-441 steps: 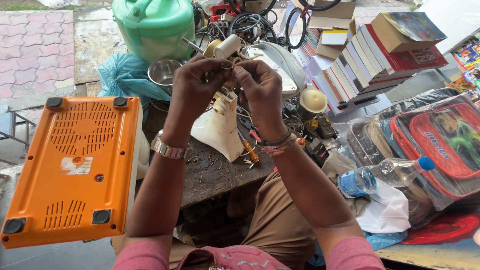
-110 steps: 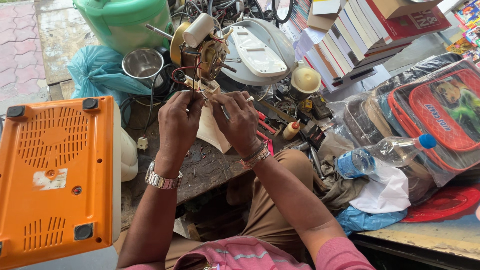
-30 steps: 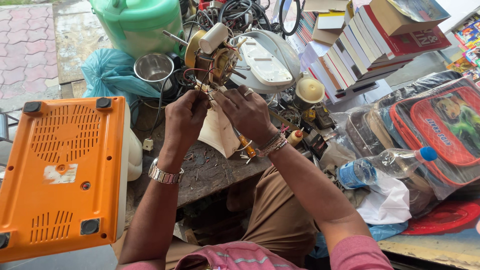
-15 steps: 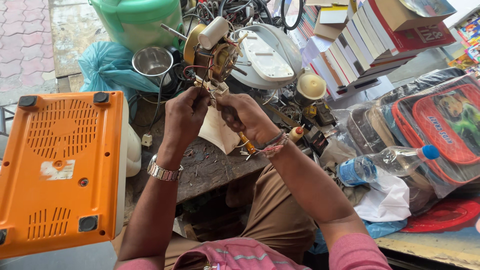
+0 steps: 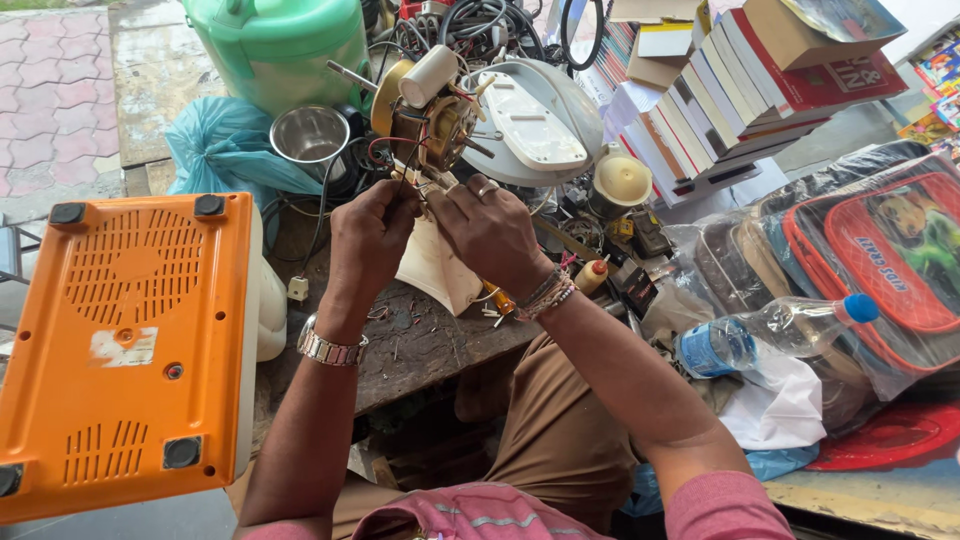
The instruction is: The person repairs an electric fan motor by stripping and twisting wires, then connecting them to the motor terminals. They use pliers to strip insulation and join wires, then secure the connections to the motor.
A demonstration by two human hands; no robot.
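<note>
Both my hands are raised over the worn wooden bench [image 5: 420, 345], close together. My left hand [image 5: 372, 232] pinches thin wires at the base of an exposed fan motor [image 5: 432, 115] with a brass-coloured back plate and a white cylinder on top. My right hand [image 5: 488, 230], with a ring and beaded bracelets, grips the same wires from the other side. A cream plastic fan stand piece [image 5: 437, 272] sits just below my hands. A yellow-handled screwdriver [image 5: 499, 298] lies under my right wrist.
An upturned orange appliance [image 5: 125, 345] fills the left. Behind are a green container [image 5: 283, 45], a steel bowl [image 5: 310, 133], a blue bag [image 5: 215, 150] and a white fan housing [image 5: 540, 120]. Stacked books [image 5: 730, 90], school bags [image 5: 880, 260] and a water bottle [image 5: 770, 330] crowd the right.
Over the last second my hands stayed on the motor's wires, with my right hand shifting slightly up toward the motor. Earlier I held the wires higher, further from the motor.
</note>
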